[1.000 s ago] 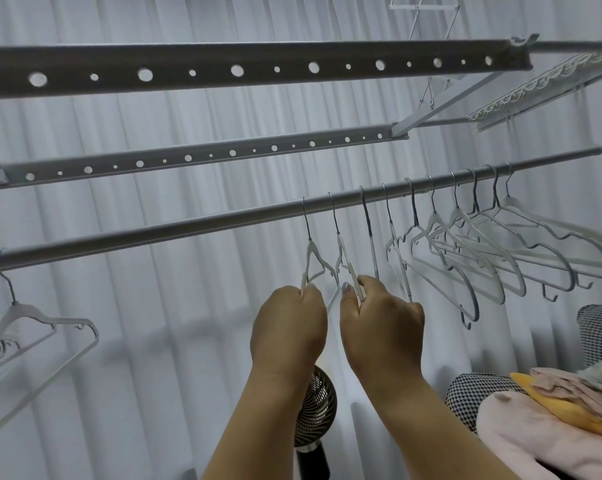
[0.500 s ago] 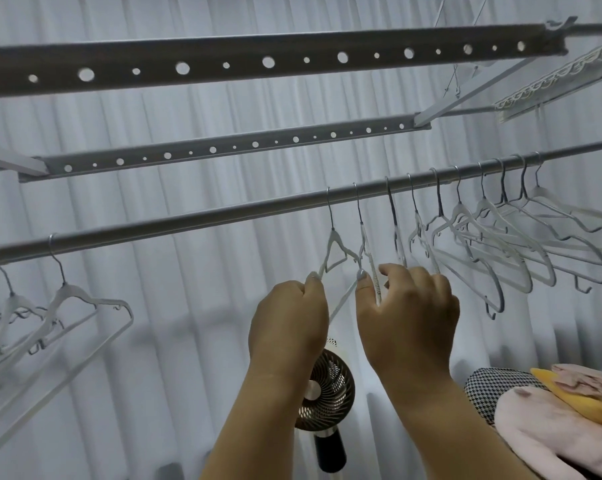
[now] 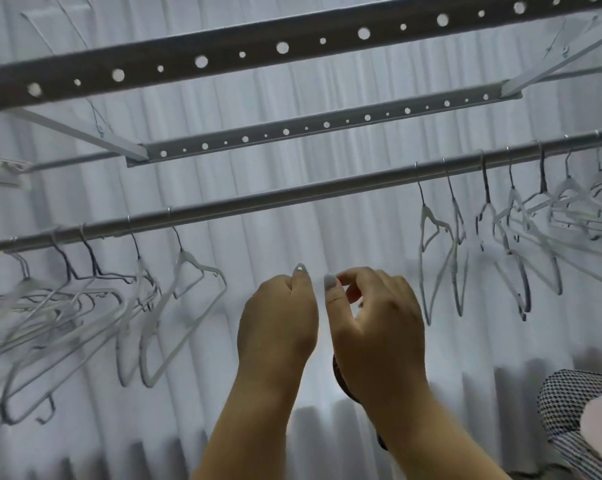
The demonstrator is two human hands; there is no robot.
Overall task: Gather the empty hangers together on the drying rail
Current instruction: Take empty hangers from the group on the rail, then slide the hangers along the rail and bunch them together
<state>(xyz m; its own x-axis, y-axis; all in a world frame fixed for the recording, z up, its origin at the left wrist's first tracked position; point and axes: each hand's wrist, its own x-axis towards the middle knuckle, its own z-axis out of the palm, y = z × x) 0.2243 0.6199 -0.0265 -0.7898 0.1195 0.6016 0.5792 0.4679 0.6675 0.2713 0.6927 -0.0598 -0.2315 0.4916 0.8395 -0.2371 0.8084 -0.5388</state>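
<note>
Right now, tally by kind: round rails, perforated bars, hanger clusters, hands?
Round rail: 1
Perforated bars: 2 (upper bar, lower bar)
Hanger clusters: 2 (left cluster, right cluster)
Hands: 2 (left hand, right hand)
Total: 7
Single hangers are too blurred to count.

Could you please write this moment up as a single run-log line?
left hand: empty, curled | right hand: empty, loosely curled | rail: hangers in left group and right group, bare gap between | gathering: unfinished
</note>
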